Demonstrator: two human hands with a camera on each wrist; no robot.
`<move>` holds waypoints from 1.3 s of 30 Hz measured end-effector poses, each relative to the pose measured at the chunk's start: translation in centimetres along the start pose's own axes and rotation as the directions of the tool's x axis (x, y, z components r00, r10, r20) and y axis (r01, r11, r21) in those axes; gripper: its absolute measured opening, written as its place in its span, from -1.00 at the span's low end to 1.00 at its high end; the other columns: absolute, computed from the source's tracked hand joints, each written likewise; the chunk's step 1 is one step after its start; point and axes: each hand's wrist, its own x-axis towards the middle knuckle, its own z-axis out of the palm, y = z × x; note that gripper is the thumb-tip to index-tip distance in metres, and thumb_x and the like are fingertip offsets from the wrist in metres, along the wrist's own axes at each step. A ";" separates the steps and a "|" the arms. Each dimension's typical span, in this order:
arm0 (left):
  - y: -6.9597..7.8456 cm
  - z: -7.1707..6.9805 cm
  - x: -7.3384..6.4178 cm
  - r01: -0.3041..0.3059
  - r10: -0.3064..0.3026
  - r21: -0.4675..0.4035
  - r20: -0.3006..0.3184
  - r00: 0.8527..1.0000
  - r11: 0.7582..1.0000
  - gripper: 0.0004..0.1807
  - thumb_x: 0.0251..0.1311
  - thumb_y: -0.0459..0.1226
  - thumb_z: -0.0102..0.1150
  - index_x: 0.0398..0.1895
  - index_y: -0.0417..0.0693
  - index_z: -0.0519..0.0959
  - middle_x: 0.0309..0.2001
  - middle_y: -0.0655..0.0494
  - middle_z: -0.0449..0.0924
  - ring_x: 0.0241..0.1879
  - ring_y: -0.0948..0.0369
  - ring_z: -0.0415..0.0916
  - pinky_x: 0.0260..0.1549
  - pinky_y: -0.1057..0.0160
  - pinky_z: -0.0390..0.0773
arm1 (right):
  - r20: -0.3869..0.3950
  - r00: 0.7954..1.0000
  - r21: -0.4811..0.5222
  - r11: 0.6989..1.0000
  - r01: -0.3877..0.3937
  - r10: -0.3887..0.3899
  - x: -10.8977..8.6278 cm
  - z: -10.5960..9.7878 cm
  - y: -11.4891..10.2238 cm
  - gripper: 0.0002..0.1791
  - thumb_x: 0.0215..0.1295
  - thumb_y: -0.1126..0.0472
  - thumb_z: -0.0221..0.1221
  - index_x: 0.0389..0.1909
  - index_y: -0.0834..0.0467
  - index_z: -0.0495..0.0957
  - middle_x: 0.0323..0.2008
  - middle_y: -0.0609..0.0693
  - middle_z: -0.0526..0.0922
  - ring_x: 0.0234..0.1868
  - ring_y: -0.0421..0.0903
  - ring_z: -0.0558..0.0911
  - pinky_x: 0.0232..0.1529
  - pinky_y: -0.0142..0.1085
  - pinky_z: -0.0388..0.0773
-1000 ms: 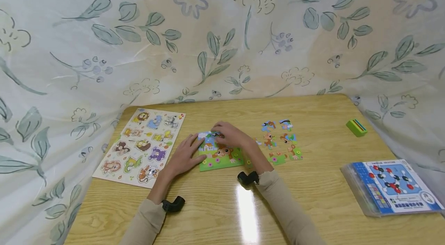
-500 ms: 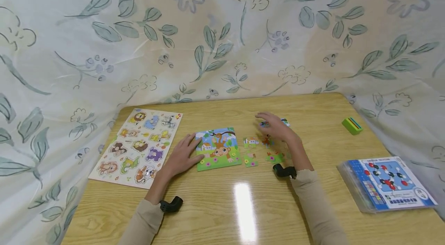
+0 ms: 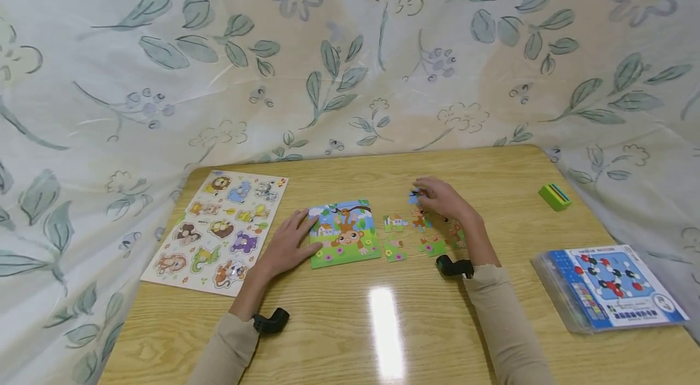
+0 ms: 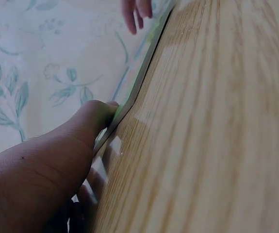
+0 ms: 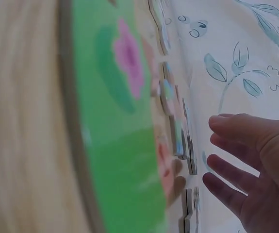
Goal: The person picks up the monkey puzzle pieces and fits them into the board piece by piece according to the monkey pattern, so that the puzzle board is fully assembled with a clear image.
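Observation:
A small square monkey picture board (image 3: pixel 343 233) lies on the table in the head view. Against its left side rests my left hand (image 3: pixel 291 242), with the fingers spread and fairly straight. The left wrist view has the thumb (image 4: pixel 98 114) at the board's edge. To the right are several loose jigsaw pieces, among them a house piece (image 3: pixel 393 224) and a green flower piece (image 3: pixel 434 246). My right hand (image 3: pixel 445 200) hovers above the far pieces, partly covering them. In the right wrist view its thumb and fingers (image 5: pixel 229 167) are apart, with nothing between them.
An animal puzzle board (image 3: pixel 219 233) lies at the left. On the right are a small green block with coloured stripes (image 3: pixel 555 197) and a plastic-wrapped molecule set (image 3: pixel 618 291). A floral cloth (image 3: pixel 350 57) hangs behind the wooden table (image 3: pixel 328 324).
My right hand has left the monkey board and moved right, over the loose pieces, then slightly farther right. My left hand has stayed beside the board.

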 end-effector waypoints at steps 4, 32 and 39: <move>0.1 0.1 0.0 0.000 0.000 0.005 0.000 1.000 1.000 -0.23 0.26 0.06 0.17 0.48 0.01 0.22 0.51 -0.14 0.06 0.52 -0.16 -0.06 0.42 -0.25 0.04 | -0.009 0.999 -0.015 0.999 0.039 -0.039 -0.1 0.2 0.1 -0.47 0.41 0.27 0.09 0.36 0.34 0.30 0.39 0.38 0.24 0.38 0.37 0.24 0.30 0.24 0.28; -0.2 0.2 -0.1 0.004 -0.004 0.018 -0.004 1.000 1.000 -0.23 0.26 0.07 0.16 0.48 0.03 0.21 0.52 -0.10 0.05 0.52 -0.15 -0.07 0.42 -0.25 0.03 | -0.019 0.994 -0.155 0.983 0.100 -0.104 0.8 1.3 0.2 -0.63 0.40 0.38 0.04 0.17 0.42 0.48 0.23 0.43 0.43 0.14 0.34 0.52 0.14 0.12 0.50; -0.1 0.1 0.1 0.007 -0.007 0.022 0.008 1.000 1.000 -0.23 0.28 0.07 0.14 0.49 0.04 0.20 0.53 -0.11 0.04 0.53 -0.14 -0.08 0.43 -0.24 0.02 | 0.014 0.998 -0.183 0.981 0.066 -0.064 0.9 1.0 0.3 -0.59 0.38 0.39 0.03 0.22 0.39 0.45 0.28 0.44 0.38 0.28 0.41 0.38 0.20 0.16 0.44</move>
